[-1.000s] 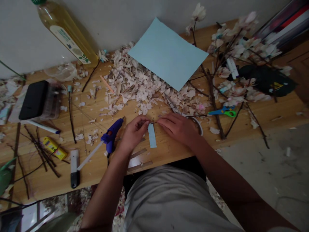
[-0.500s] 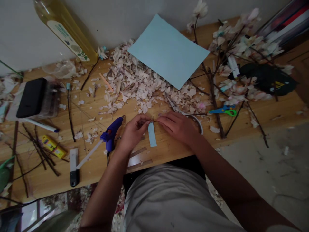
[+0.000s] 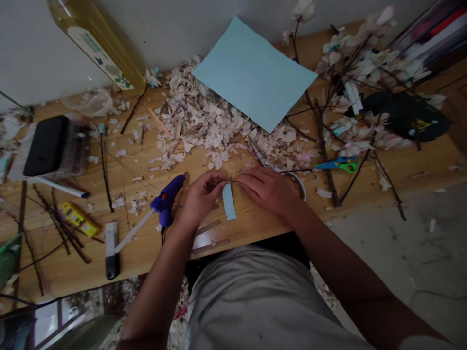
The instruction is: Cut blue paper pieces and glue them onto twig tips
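My left hand [image 3: 201, 197] and my right hand [image 3: 268, 188] meet near the front of the wooden table [image 3: 419, 165]. Between their fingertips they pinch a thin dark twig [image 3: 231, 182]. A narrow light-blue paper strip [image 3: 229, 201] hangs from the twig, between the two hands. A blue glue gun [image 3: 168, 200] lies just left of my left hand. Behind my right hand lie metal scissors [image 3: 263, 158] and a roll of tape [image 3: 299, 182], partly hidden by the hand.
A heap of pale petals [image 3: 215, 121] and a light-blue sheet [image 3: 253, 75] lie behind the hands. Flowering branches [image 3: 359, 73], blue-green scissors [image 3: 337, 165], a yellow bottle [image 3: 100, 43], a black phone [image 3: 45, 146], loose twigs [image 3: 58, 223] and a knife [image 3: 111, 250] surround them.
Both hands stay at the twig and strip with only small finger movement. The view has drifted slightly, so everything sits a little higher in the picture.
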The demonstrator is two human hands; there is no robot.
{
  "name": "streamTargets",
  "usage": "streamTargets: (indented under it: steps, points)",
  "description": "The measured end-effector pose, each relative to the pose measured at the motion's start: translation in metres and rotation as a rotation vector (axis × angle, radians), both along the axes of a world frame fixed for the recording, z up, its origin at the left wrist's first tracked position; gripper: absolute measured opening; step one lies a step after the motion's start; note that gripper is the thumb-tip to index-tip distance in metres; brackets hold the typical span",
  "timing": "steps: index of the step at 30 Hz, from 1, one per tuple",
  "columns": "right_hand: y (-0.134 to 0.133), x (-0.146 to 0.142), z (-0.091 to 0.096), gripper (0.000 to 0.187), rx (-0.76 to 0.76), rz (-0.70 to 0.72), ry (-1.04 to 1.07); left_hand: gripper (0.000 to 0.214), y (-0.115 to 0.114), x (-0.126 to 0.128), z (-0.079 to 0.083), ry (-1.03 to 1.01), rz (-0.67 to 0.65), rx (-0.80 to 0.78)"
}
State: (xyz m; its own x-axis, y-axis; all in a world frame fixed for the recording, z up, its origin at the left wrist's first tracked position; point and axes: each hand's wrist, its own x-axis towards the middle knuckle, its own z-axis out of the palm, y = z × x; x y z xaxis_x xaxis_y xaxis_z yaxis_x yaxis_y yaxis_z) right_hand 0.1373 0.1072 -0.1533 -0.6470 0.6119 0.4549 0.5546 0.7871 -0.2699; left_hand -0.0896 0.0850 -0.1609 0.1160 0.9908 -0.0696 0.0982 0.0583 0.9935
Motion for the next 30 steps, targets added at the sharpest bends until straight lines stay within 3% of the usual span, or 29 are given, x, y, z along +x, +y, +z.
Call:
streamTargets:
  steps: [30]
  points:
    - [-0.0012,0.0002,0.0001,0.019,-0.039,-0.020,-0.040,0.021,0.0010,-0.0024,-0.0009,0.018,-0.013,0.000]
